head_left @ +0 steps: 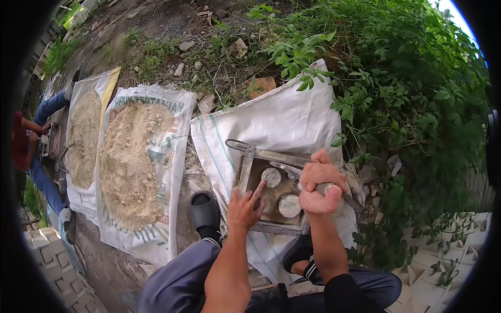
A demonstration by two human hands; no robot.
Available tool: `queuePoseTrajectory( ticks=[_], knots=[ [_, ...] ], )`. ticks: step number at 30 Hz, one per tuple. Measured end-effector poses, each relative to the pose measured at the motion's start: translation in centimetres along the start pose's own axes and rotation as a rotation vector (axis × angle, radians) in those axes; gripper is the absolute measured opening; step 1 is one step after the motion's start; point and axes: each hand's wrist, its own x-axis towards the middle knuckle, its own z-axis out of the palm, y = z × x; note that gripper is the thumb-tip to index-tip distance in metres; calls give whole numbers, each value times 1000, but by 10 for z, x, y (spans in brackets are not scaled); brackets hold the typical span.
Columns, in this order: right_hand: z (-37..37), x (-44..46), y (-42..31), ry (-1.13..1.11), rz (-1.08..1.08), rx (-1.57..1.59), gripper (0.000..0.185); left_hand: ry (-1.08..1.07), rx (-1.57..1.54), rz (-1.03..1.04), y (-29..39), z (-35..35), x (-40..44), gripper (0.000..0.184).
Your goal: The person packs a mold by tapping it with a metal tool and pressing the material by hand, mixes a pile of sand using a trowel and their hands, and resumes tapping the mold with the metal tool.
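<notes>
A rectangular frame (276,228) lies on a white woven sack (271,125), with sandy material and pale round pieces (289,205) inside. My left hand (242,207) rests at the frame's left side, fingers apart, its index fingertip near the upper round piece (271,177). Above the frame's right side, my right hand (322,182) is closed round a rod-like handle (325,188), whose lower end I cannot make out. A looped metal bar (237,145) sticks out past the frame's upper left corner.
Left of my sandal (204,211) lie two sacks heaped with sandy powder (133,161) (85,138). Another person (23,138) sits at the far left. Dense plants (396,78) grow on the right, beside patterned blocks (428,271). Stones lie beyond the sacks.
</notes>
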Motion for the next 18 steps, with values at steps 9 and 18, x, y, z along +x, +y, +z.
queuePoseTrajectory(
  ticks=[9,18],
  knots=[
    [-34,5,-11,50,-19,-13,55,82,54,60,1,2,1,56],
    [-71,-3,-8,102,96,26,56,-34,65,30,0,3,-3,55]
  ],
)
